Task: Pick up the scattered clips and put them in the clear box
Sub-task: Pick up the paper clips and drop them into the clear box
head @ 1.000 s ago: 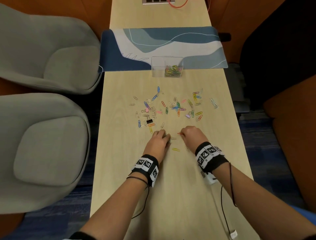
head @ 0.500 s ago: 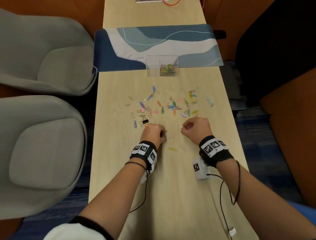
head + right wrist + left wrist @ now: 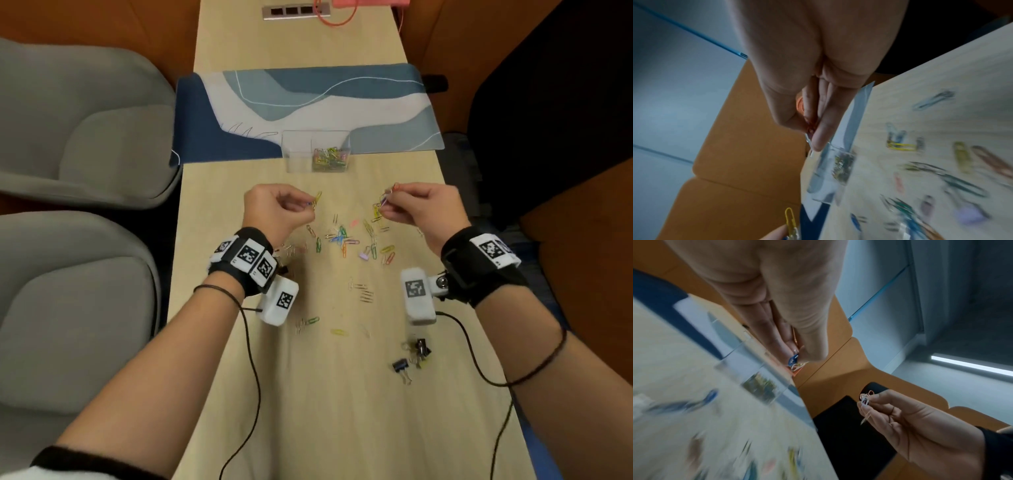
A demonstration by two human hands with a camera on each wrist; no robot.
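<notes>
pinching a few paper clips apiece, the left hand [image 3: 274, 210] and right hand [image 3: 423, 209] hover above the table [image 3: 342, 411]. beyond them stands the clear box [image 3: 317, 150], part-filled with clips. more scattered clips [image 3: 342, 240] lie below the hands.

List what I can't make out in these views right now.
- Clip count in left hand: fingers cover them, head view.
- Clip count in right hand: same, fingers hide the bunch.
- Clear box contents: too small to count.
- Scattered clips on the table: motion-blurred in wrist views.
</notes>
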